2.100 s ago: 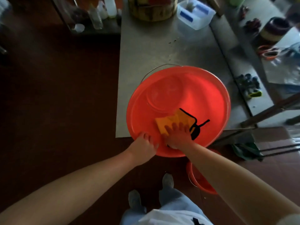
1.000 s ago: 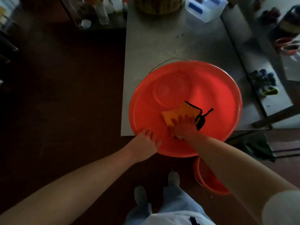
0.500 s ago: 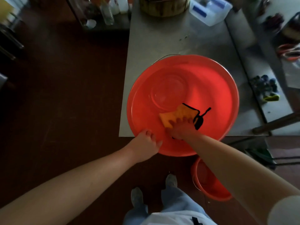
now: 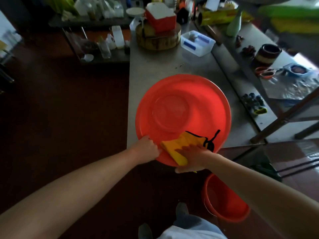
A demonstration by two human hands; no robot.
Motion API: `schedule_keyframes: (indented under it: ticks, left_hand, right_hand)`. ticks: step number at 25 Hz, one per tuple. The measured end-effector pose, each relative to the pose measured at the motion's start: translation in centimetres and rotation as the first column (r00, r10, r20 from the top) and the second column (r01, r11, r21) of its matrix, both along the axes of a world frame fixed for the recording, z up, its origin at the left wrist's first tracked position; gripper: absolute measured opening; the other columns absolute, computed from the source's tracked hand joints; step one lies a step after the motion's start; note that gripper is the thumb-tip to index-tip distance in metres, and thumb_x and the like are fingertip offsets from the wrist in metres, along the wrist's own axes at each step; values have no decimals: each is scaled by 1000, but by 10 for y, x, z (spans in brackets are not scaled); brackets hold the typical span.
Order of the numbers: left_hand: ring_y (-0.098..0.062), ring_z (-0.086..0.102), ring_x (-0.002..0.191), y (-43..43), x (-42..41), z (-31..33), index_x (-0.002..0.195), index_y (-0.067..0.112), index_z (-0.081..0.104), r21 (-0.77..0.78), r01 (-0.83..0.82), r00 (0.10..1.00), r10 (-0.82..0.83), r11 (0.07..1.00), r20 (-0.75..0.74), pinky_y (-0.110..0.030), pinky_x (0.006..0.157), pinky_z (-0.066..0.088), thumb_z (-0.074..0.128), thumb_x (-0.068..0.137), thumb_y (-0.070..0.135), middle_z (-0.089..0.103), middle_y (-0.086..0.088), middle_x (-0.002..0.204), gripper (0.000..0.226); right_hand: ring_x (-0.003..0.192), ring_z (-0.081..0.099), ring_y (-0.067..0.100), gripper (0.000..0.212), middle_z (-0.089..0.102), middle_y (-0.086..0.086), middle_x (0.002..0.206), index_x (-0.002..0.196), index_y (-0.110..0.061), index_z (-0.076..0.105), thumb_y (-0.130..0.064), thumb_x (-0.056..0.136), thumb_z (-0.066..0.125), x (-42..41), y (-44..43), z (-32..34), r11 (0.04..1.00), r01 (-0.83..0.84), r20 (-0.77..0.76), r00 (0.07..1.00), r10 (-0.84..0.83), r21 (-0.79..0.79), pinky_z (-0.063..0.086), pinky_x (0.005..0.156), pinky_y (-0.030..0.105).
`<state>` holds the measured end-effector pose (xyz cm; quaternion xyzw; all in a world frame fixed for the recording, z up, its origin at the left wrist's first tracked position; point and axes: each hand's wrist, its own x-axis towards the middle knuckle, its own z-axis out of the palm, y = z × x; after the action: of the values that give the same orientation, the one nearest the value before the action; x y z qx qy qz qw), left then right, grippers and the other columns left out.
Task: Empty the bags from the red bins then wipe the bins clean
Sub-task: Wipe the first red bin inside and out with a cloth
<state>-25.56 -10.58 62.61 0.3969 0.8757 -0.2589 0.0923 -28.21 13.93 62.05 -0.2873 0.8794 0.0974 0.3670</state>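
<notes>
A large red bin point(image 4: 183, 94) stands at the near edge of a steel table point(image 4: 155, 69), its open top facing me. My left hand point(image 4: 146, 147) grips the bin's near-left rim. A yellow cloth with a black edge and loop point(image 4: 179, 145) lies over the near inner wall and rim. My right hand point(image 4: 193, 157) presses on the cloth, fingers spread over it and thumb below the rim. A second, smaller red bin point(image 4: 224, 204) sits on the floor at lower right.
On the table's far end stand a round wooden block point(image 4: 158, 38), a red-and-white box point(image 4: 160, 16) and a clear plastic tub point(image 4: 197, 43). A low shelf with bottles point(image 4: 103, 45) is at the left. Clutter fills the right bench point(image 4: 269, 66). My feet point(image 4: 181, 211) stand below.
My right hand has drawn the cloth from deeper inside the bin back toward me, over the near rim. My left hand still holds the rim. The camera has tilted up.
</notes>
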Motion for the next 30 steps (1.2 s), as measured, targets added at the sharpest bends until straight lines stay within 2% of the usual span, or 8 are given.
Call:
schedule_keyframes:
  ticks: [6,9,10,13,17,21,26,30]
  left_hand:
    - [-24,63,110,-48,-7,24,114,34,70,-28,-68,993,65,997,-96,-44,109,32,65,89,24,72,2,110,27]
    - [-23,66,101,-55,-7,41,91,30,77,-14,-66,978,62,998,-200,-50,117,25,81,73,20,74,2,93,21]
    - [-26,65,107,-53,-4,42,94,28,77,-30,-93,973,84,995,-216,-54,119,16,79,75,20,74,0,98,21]
    - [-38,40,138,-30,9,26,137,20,57,-158,-269,956,243,950,-167,-67,116,-11,61,93,29,58,-13,136,45]
    - [-40,31,144,14,29,-10,154,11,31,-9,-358,934,357,934,-9,-64,118,0,56,94,48,41,-18,152,75]
    - [-38,50,126,46,21,-35,141,3,46,214,-423,901,434,881,-9,-53,116,23,48,99,39,55,-19,139,55]
    - [-35,57,120,29,3,-36,128,10,59,99,-331,939,338,938,-70,-53,110,32,58,95,27,64,-14,128,36]
    - [-35,53,126,7,-20,-19,126,15,63,-3,-300,947,297,954,-118,-57,116,22,62,93,31,63,-11,132,36]
  right_hand:
    - [142,34,33,78,41,-1,152,155,-39,24,-48,88,63,17,12,-13,990,-143,-341,930,137,7,18,119,48]
    - [136,39,39,69,49,3,144,152,-35,31,-30,90,61,19,13,-17,986,-150,-406,899,165,68,20,118,52]
    - [133,41,40,67,51,5,141,151,-34,33,-28,90,60,19,14,-19,985,-153,-414,894,171,77,21,117,53]
    - [130,44,40,68,52,5,139,151,-33,34,-30,89,62,16,16,-21,979,-179,-410,889,201,93,23,114,54]
    - [129,47,39,80,53,1,139,152,-34,34,-44,82,72,9,16,-21,978,-185,-386,898,210,100,28,111,54]
    - [118,59,38,87,62,0,131,144,-34,47,-54,66,82,6,20,-30,989,-135,-367,919,147,58,40,104,54]
    - [143,34,35,88,36,2,156,156,-34,24,-51,83,69,-8,32,-26,988,-153,-361,920,156,37,18,121,51]
    - [143,32,36,87,33,3,158,158,-32,17,-51,88,65,-15,25,-22,985,-162,-344,923,170,54,18,120,52]
